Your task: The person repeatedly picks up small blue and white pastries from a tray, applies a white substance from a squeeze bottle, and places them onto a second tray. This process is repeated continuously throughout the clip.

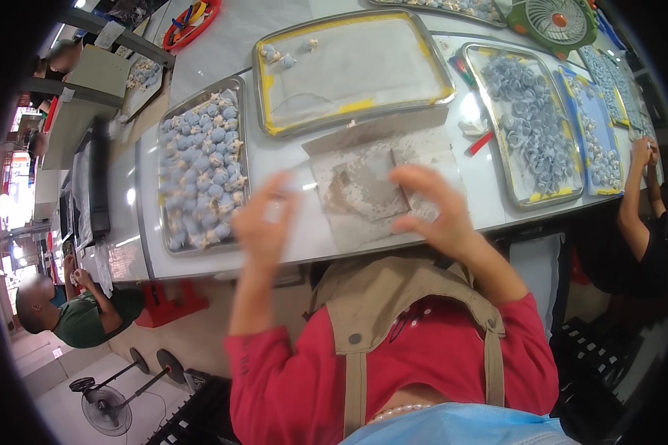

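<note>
My left hand is smeared by motion, raised between a tray of small blue-and-cream pieces and a worn cardboard sheet. Whether anything is in its fingers cannot be made out. Over the right part of the cardboard is my right hand, open, thumb and fingers spread apart with nothing visible between them. The sheet lies on the white table, its middle stained and patchy. Behind it, a large metal tray lined with white paper and yellow tape carries a few blue-and-cream pieces in its far left corner.
On the right stand a tray of blue-grey curled pieces, a blue tray and a red-handled tool. A green fan and a red basket are at the back. Co-workers sit at both sides.
</note>
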Available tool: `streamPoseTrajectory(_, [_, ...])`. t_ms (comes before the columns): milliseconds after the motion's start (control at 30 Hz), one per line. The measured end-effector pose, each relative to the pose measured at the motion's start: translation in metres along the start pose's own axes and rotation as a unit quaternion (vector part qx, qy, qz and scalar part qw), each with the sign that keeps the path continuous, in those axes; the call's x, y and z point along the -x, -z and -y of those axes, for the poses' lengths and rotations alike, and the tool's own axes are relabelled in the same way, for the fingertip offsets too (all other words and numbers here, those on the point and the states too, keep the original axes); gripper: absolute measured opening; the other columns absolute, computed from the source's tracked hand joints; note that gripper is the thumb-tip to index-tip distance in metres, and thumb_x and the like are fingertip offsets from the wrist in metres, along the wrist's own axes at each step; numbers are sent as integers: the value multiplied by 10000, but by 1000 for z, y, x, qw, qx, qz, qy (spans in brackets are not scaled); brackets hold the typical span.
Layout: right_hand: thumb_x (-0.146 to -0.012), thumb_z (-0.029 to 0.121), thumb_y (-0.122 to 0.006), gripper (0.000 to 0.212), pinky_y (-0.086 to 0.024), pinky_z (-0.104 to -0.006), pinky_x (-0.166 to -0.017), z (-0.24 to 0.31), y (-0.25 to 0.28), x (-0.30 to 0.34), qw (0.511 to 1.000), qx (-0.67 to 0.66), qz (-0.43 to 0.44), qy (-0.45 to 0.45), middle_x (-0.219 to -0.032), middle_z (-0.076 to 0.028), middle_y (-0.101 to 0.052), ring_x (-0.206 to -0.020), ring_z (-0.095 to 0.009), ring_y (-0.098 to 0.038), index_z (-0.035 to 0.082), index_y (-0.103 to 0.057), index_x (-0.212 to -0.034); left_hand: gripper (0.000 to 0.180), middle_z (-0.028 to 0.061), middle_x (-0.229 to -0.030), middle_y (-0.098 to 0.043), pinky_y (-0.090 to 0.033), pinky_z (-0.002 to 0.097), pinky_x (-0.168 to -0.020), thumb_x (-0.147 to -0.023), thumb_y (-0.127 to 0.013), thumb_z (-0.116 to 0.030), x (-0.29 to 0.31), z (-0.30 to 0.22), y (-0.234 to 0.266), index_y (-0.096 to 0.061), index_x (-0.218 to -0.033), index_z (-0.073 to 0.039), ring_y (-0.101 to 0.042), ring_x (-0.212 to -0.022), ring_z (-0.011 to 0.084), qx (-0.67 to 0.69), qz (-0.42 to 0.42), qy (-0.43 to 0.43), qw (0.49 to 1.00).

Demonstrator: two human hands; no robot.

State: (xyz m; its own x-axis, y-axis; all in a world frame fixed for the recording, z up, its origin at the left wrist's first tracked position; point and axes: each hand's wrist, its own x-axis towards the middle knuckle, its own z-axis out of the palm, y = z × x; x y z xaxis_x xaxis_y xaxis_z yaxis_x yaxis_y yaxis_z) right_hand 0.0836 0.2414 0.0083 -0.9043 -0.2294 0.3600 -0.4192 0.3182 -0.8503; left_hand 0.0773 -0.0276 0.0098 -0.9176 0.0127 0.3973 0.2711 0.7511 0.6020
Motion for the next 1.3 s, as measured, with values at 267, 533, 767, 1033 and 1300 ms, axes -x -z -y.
streamPoseTrajectory(267, [-745, 61, -696, 258, -458, -331, -831, -45, 32, 5, 970, 200, -131, -47, -965, -115, -627, -980, -262, -567, 39, -641, -996, 213, 129, -964, -655, -468, 380, -796, -818, -583, -200, -126, 80, 39, -669, -970, -80, -607, -921, 308, -257, 67, 81, 961])
streamPoseTrajectory(533, [-780, 39, -635, 280, -425, -348, -883, -49, 35, 13, 971, 214, -92, -45, -1031, -126, -625, -997, -292, -560, 28, -608, -1058, 226, 161, -1073, -592, -426, 400, -915, -849, -480, -123, -231, 118, -115, -630, -1001, -50, -550, -1036, 321, -180, 223, -191, 939])
streamPoseTrajectory(767, [-775, 118, -673, 346, -430, -344, -802, -48, 33, 21, 976, 183, -24, -112, -1000, -130, -594, -917, -281, -540, 27, -590, -1099, 303, 136, -953, -642, -511, 308, -763, -850, -586, -118, -178, 50, -77, -572, -1139, -26, -631, -832, 210, 229, 187, 85, 951])
streamPoseTrajectory(1033, [-642, 141, -765, 351, -438, -365, -706, -52, 38, 30, 972, 200, -40, -120, -874, -137, -590, -810, -304, -545, 22, -609, -933, 423, 145, -1154, -586, -504, 246, -735, -887, -569, -111, -16, -39, -54, -441, -1282, -29, -623, -872, 160, 657, 317, 368, 576])
streamPoseTrajectory(1300, [-782, 150, -675, 252, -438, -302, -692, -21, 48, 40, 976, -37, -108, -183, -823, -101, -567, -765, -217, -542, -1, -581, -961, 391, 116, -1100, -582, -483, 238, -717, -833, -593, 6, 49, -72, -79, -484, -1208, -10, -587, -837, 131, 602, 219, 352, 682])
